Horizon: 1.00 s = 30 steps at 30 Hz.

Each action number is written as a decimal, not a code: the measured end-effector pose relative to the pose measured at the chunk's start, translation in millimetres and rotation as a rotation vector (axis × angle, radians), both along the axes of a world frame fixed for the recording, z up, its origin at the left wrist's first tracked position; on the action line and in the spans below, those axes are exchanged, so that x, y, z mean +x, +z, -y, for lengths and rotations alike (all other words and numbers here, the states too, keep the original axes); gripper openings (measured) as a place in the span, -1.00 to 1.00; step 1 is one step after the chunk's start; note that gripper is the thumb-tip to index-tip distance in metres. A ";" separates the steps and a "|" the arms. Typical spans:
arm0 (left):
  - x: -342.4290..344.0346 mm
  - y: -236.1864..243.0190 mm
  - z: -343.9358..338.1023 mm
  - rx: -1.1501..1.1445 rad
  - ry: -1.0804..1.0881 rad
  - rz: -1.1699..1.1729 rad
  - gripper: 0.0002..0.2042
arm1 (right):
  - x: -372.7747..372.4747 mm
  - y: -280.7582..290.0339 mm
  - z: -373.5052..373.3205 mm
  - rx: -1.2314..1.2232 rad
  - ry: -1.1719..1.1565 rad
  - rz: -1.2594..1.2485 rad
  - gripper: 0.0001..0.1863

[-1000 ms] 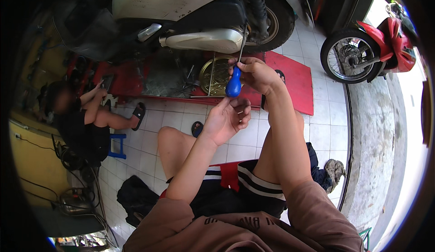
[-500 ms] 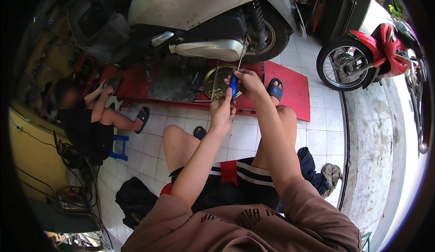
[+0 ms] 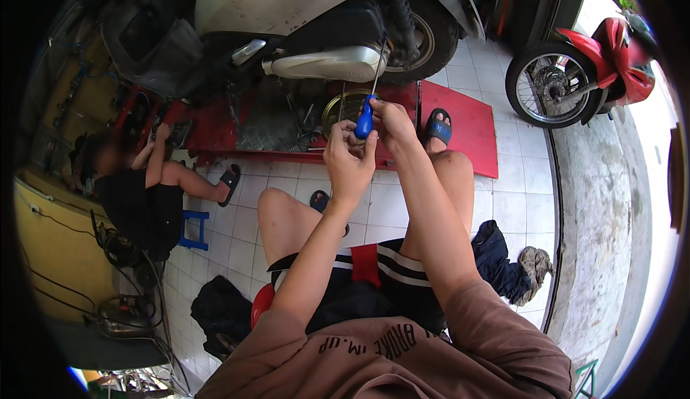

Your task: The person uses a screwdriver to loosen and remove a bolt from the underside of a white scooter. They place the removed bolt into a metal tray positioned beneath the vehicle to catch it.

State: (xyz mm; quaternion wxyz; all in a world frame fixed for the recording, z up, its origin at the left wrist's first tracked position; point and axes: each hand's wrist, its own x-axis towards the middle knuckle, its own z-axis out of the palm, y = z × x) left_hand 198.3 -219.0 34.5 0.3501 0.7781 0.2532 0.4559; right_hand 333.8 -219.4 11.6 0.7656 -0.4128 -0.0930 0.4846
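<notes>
A screwdriver (image 3: 365, 120) with a blue bulb-shaped handle and a long thin shaft is between my two hands. Its shaft points up and away to the rear end of the scooter's silver engine cover (image 3: 320, 65); whether the tip sits on a screw is too small to see. My right hand (image 3: 394, 122) pinches the handle near the shaft. Around the handle's rounded butt end curl the fingers and thumb of my left hand (image 3: 350, 156). The worn silver scooter (image 3: 280, 0) stands on a red lift platform (image 3: 463, 137), beyond my hands.
A round brass-coloured pan (image 3: 332, 115) and loose tools lie on the platform under the engine. At left, another person (image 3: 140, 198) sits on a blue stool (image 3: 195, 230), hands at the platform. A red motorbike (image 3: 607, 61) stands at right. Dark cloths (image 3: 496, 262) lie beside my seat.
My left hand has shifted down to the handle's butt end, its fingers looser, leaving more blue showing. The right hand stays near the shaft. The whole view has shifted slightly.
</notes>
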 end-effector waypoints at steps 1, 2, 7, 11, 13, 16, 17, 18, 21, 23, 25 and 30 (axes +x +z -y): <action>-1.5 -1.5 -1.9 -0.344 -0.070 0.030 -0.79 | -2.2 -0.8 -2.3 0.016 -0.005 -0.018 -0.84; -3.4 -2.8 -6.3 -0.689 -0.139 0.060 -0.72 | -3.5 -1.0 -5.8 0.053 -0.027 -0.117 -0.78; -8.8 1.9 -22.5 -1.467 -0.583 0.047 -0.52 | -6.1 11.0 1.6 0.055 -0.022 -0.124 -0.74; -4.6 -4.6 -27.4 -1.594 -0.607 0.323 -0.64 | -4.7 12.8 3.8 0.034 -0.025 -0.053 -0.74; -3.9 -1.0 -24.7 -1.316 -0.440 0.214 -0.74 | -4.0 16.4 7.6 -0.055 -0.043 0.087 -0.74; 3.2 2.7 -19.9 -0.612 -0.149 -0.010 -0.78 | 1.4 15.6 8.5 -0.093 -0.040 0.109 -0.80; 5.9 4.4 -18.1 -0.329 -0.045 -0.091 -0.76 | 3.8 14.3 8.1 -0.110 -0.027 0.133 -0.81; 2.6 21.5 -8.3 -0.130 0.025 -0.198 -0.73 | 0.2 18.8 9.9 -0.158 -0.018 0.169 -0.81; 6.3 9.0 -12.2 0.196 0.046 -0.189 -0.72 | 0.0 13.8 2.5 -0.019 -0.033 0.111 -0.80; 5.3 2.7 -10.9 -0.022 -0.020 -0.170 -0.74 | 3.2 13.6 2.7 -0.047 -0.016 0.060 -0.78; 4.9 -8.2 -13.0 -0.266 -0.066 -0.125 -0.71 | 4.2 12.1 3.2 -0.057 0.008 0.043 -0.76; -4.1 -0.7 -21.0 -1.415 -0.557 0.033 -0.60 | 0.4 23.8 7.7 -0.023 0.030 0.001 -0.73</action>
